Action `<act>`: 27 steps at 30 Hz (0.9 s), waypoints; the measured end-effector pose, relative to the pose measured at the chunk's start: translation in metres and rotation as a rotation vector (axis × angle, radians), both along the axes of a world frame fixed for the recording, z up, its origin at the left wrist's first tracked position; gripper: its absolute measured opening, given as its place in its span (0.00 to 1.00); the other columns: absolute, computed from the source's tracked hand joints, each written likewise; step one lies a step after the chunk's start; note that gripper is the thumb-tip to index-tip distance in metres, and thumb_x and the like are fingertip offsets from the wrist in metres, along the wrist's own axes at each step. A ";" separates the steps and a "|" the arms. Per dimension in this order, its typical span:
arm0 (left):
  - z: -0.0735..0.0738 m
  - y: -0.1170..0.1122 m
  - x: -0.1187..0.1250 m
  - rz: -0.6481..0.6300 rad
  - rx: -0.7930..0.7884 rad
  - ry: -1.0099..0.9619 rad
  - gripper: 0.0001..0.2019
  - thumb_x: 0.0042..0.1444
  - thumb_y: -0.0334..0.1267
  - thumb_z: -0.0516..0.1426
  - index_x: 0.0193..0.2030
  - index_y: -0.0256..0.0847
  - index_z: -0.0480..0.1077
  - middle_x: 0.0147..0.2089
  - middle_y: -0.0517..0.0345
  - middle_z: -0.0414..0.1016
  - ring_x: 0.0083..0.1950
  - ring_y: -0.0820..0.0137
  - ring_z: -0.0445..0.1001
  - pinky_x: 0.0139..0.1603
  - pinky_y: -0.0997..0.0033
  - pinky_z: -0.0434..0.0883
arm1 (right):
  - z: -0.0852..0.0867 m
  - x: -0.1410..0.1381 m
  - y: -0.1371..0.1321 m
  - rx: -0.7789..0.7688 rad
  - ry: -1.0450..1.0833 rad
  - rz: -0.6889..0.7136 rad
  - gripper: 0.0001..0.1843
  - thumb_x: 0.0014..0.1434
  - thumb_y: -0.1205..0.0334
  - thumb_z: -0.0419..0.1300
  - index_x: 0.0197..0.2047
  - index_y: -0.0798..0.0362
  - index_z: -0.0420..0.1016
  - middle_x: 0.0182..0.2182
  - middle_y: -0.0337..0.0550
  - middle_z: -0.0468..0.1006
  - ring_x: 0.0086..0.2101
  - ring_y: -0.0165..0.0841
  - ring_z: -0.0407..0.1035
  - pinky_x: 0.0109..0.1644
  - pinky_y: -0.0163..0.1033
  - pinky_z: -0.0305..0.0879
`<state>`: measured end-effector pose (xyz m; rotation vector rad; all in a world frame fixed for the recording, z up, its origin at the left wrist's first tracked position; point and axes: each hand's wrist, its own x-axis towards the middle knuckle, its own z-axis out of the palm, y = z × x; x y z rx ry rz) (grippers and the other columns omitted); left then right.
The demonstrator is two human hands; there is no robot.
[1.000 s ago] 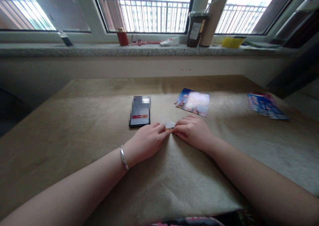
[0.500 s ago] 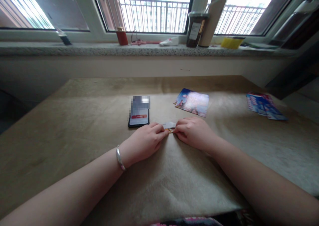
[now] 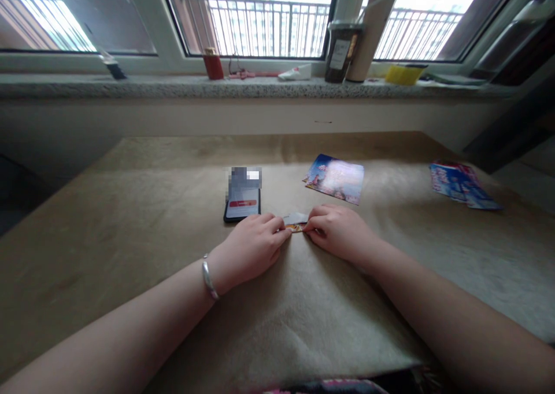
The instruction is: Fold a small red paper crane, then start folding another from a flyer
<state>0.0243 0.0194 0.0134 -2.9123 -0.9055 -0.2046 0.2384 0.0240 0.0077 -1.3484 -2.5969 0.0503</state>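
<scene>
- Left hand (image 3: 255, 245): I see its fingertips drawn together on the left end of a small paper piece (image 3: 296, 218).
- Right hand (image 3: 340, 233): fingertips likewise closed on its right end.
- Paper piece: white and orange, between both hands, at the table (image 3: 277, 330).
- Phone (image 3: 241, 210): just beyond the left hand; printed cards (image 3: 336, 180) beyond the right.

On the table (image 3: 130, 209), the paper piece (image 3: 295, 218) is between my left hand (image 3: 255, 246) and right hand (image 3: 340, 232). Beyond the left is the phone (image 3: 241, 204); beyond the right, cards (image 3: 336, 179); farther right, other cards (image 3: 462, 186); behind all, the windowsill (image 3: 260, 89).
</scene>
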 end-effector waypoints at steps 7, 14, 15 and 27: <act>0.002 0.000 -0.002 -0.011 0.039 0.035 0.11 0.59 0.32 0.51 0.46 0.37 0.70 0.38 0.50 0.73 0.40 0.64 0.71 0.41 0.62 0.71 | 0.000 0.002 0.000 0.005 -0.030 -0.024 0.10 0.57 0.63 0.56 0.34 0.46 0.80 0.32 0.39 0.78 0.33 0.32 0.69 0.36 0.36 0.58; 0.003 0.000 0.000 -0.010 0.004 0.047 0.12 0.59 0.31 0.51 0.47 0.37 0.71 0.40 0.50 0.72 0.41 0.64 0.71 0.41 0.62 0.71 | 0.004 0.000 -0.002 -0.001 -0.051 -0.026 0.09 0.56 0.63 0.57 0.33 0.47 0.80 0.32 0.39 0.78 0.32 0.32 0.69 0.35 0.36 0.58; 0.003 0.001 -0.001 -0.010 -0.004 0.041 0.12 0.58 0.31 0.51 0.47 0.37 0.71 0.40 0.50 0.72 0.41 0.64 0.70 0.41 0.63 0.71 | 0.005 0.001 -0.002 -0.002 -0.056 -0.021 0.09 0.56 0.63 0.57 0.33 0.47 0.80 0.32 0.39 0.78 0.32 0.32 0.69 0.35 0.36 0.58; 0.004 0.001 -0.002 0.008 -0.015 0.045 0.11 0.58 0.30 0.51 0.43 0.37 0.72 0.41 0.50 0.73 0.41 0.64 0.71 0.43 0.62 0.72 | 0.007 0.002 -0.001 -0.011 -0.070 -0.024 0.09 0.56 0.63 0.57 0.33 0.47 0.80 0.33 0.38 0.79 0.34 0.32 0.70 0.36 0.36 0.58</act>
